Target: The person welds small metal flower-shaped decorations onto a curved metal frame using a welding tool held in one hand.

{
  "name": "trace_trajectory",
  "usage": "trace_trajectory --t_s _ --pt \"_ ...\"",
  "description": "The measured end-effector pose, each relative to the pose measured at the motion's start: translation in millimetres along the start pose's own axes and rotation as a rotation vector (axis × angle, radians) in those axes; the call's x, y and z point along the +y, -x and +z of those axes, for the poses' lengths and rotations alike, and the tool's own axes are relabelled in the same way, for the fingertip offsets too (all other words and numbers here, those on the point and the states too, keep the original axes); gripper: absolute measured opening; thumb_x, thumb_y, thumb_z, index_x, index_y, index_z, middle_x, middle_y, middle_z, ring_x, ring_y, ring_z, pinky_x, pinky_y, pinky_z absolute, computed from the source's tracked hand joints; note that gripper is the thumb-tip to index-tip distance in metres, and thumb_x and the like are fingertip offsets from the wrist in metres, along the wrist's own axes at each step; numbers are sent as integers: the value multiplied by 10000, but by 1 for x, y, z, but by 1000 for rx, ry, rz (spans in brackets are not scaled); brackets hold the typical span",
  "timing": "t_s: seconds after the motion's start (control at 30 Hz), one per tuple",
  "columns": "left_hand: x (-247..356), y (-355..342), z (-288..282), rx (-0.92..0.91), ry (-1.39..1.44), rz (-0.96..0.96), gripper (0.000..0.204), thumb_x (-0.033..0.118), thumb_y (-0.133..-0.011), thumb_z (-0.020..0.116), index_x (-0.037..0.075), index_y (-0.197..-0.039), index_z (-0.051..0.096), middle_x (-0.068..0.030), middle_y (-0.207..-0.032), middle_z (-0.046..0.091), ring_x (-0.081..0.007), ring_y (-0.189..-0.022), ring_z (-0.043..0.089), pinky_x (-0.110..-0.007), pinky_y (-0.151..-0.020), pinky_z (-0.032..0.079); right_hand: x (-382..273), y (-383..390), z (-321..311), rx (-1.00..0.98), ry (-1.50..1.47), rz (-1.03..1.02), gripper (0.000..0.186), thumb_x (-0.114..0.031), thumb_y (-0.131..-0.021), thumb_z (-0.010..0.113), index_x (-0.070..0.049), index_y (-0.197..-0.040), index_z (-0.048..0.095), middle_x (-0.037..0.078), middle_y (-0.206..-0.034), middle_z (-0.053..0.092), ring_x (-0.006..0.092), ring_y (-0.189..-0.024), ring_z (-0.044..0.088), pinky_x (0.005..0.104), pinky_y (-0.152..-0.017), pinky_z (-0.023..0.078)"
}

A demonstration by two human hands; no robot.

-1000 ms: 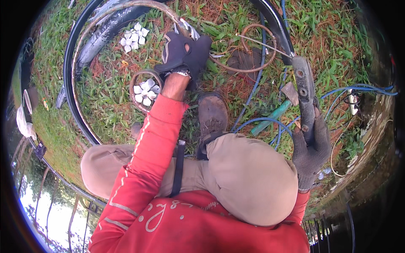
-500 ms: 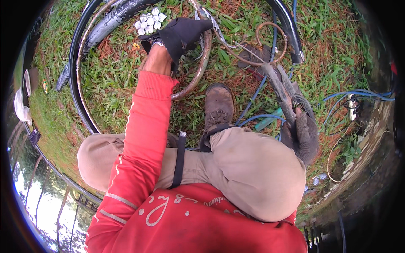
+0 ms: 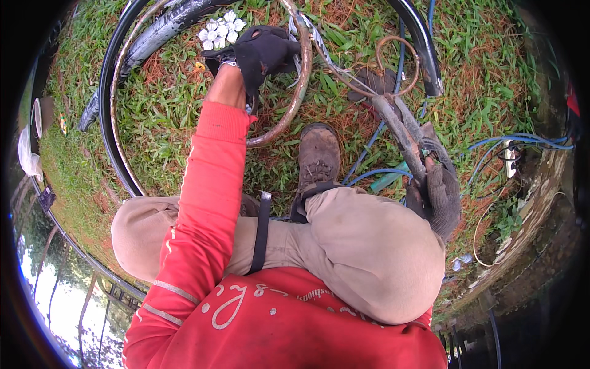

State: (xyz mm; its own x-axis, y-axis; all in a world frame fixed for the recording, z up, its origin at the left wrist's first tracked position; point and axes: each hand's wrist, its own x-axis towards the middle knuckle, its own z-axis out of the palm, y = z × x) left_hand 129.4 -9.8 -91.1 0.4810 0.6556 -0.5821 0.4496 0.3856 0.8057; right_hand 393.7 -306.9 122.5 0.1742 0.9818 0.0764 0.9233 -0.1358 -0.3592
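Beige-trousered, our knee [image 3: 375, 255] stands near; just beyond, our grey-gloved right hand [image 3: 440, 194] is wrapped around a scuffed dark clamp [image 3: 398, 132]. Past our brown boot [image 3: 319, 154], our black-gloved left hand [image 3: 267, 54] is at a rusty ring [image 3: 287, 119]; whether it pinches it, we cannot tell. Further off, white flower ornaments [image 3: 212, 34] lie on grass [image 3: 175, 107].

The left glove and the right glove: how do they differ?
The left glove is black, while the right glove is grey-brown. The left glove is at a rusty curved bar, its grip hidden; the right glove is closed around a long grey tool. The left glove is farther from the body than the right glove. Both are worn on the person's hands.
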Motion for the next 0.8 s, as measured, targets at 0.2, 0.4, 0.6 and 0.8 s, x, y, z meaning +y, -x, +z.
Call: trace_trajectory --t_s 0.2,0.4,0.6,0.8 --pt "1 1 -1 51 73 -41 100 34 -922 796 13 -1000 737 -92 -901 736 -195 -778 733 -353 -709 685 13 8 5 -69 -225 108 482 132 -928 662 -24 -1384 686 166 -1167 691 152 -807 655 253 -630 502" --pt "29 20 4 143 220 -111 142 33 -904 825 6 -999 723 -101 -877 740 -197 -768 741 -375 -701 688 1 5 2 -38 -101 203 663 69 -756 751 -166 -1377 742 148 -1108 724 318 -964 719 410 -825 585" --pt "39 21 9 161 270 -166 151 34 -883 842 16 -945 706 -99 -841 739 -203 -721 744 -380 -699 683 1 7 4 -24 -119 218 652 73 -757 745 -161 -1367 747 151 -1091 724 319 -948 719 412 -804 586" --pt "-3 5 1 203 340 8 117 107 -855 852 33 -871 763 -91 -776 752 -166 -643 712 -314 -577 611 -2 0 1 -78 -85 159 590 116 -809 781 -79 -1362 718 159 -1184 727 236 -967 735 327 -818 585"
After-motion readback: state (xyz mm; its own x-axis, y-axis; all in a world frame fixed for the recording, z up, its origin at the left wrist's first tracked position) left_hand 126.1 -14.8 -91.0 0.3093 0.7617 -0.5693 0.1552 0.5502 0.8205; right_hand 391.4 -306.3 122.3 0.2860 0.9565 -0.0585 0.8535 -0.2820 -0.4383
